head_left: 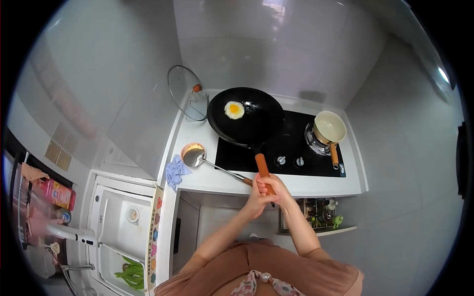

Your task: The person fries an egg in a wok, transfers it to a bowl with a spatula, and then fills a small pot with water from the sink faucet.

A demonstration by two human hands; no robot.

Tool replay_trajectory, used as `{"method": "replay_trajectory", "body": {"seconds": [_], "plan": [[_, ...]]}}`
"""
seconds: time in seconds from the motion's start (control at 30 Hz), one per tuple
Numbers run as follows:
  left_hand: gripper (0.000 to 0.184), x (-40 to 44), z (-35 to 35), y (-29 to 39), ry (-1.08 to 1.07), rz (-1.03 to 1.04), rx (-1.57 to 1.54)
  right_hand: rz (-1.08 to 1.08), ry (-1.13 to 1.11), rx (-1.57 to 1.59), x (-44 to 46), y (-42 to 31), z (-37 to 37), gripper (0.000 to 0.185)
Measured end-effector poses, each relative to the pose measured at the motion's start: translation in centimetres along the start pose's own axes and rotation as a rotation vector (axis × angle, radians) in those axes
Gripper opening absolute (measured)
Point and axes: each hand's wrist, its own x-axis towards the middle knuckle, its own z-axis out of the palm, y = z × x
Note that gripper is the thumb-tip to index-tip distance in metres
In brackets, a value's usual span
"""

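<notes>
Two hands, left (pixel 256 200) and right (pixel 280 189), wrap one black pan's (pixel 247 127) handle at the table's (pixel 306 185) front edge. The pan, over the cooktop's (pixel 292 129) left end, holds one fried egg (pixel 234 110). One spatula (pixel 222 168) crosses toward the hands, its head over one small bowl (pixel 185 148). One pot (pixel 330 127) sits near the right edge; one open drawer (pixel 343 230) juts below.

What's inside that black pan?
One egg, yolk up, left of the middle of the pan. Its underside and the patch of pan beneath it can't be seen.
</notes>
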Motion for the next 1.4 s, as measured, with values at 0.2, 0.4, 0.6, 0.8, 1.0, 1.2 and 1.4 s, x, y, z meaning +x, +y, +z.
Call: {"method": "replay_trajectory", "body": {"seconds": [0.2,0.4,0.6,0.8,1.0,1.2,1.4], "plan": [[0.094,1.6,1.4,-1.1,0.001,-0.051,-0.104,-0.082,0.045,-0.039,-0.3,-1.5,-1.6,0.012],[0.093,6.4,-0.8,1.5,-0.016,0.006,-0.066,-0.169,0.018,-0.125,4.4,-3.3,0.0,0.013],[0.105,4.3,-0.6,2.2,-0.004,0.007,0.035,-0.102,-0.081,-0.112,3.6,-2.6,0.5,0.012],[0.110,0.8,0.6,-1.9,0.045,-0.027,0.028,-0.074,-0.042,-0.169,-1.2,-0.9,-1.0,0.011],[0.101,1.5,1.6,-1.5,-0.001,-0.106,-0.049,-0.078,-0.005,-0.084,-0.7,-0.8,-2.9,0.011],[0.092,4.5,-1.2,0.8,-0.026,-0.070,-0.031,-0.099,-0.019,-0.082,3.7,-1.3,-1.7,0.014],[0.105,2.5,-0.5,1.8,0.014,-0.042,0.052,-0.064,-0.095,-0.116,2.6,-1.0,-0.5,0.012]]}}
